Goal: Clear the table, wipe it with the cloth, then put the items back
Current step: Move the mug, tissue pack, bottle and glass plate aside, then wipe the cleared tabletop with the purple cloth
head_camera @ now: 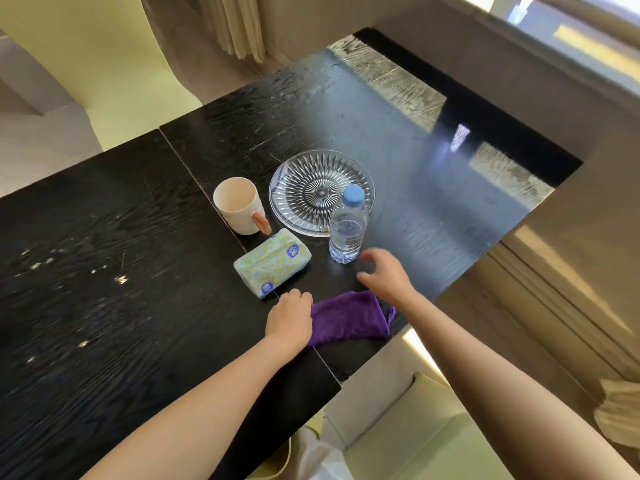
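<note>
A folded purple cloth (349, 318) lies at the lower centre of the frame, near the close edge of the dark wood-grain worktop (104, 271); its pile looks soft and fuzzy, and a small loop or corner sticks out at its right end. The left hand (290, 317) rests knuckles-up on the cloth's left end, fingers curled down over it, though whether they actually pinch the fabric cannot be told. The right hand (384, 273) hangs just above and to the right of the cloth, fingers spread and loosely bent, holding nothing, with its fingertips close to the base of a clear plastic water bottle (348, 230). That bottle stands upright at mid-frame, has a pale blue cap, and is see-through down its whole body. Directly behind it, toward the upper middle, lies a round cut-glass plate (311, 188) with a starburst pattern. Left of the plate stands a cream mug (239, 206), open mouth up, with an orange-pink handle turned toward the viewer. Below the mug, just left of the bottle, sits a soft tissue pack (272, 263) printed in pale green and yellow with round blue labels, lying at a slant.
</note>
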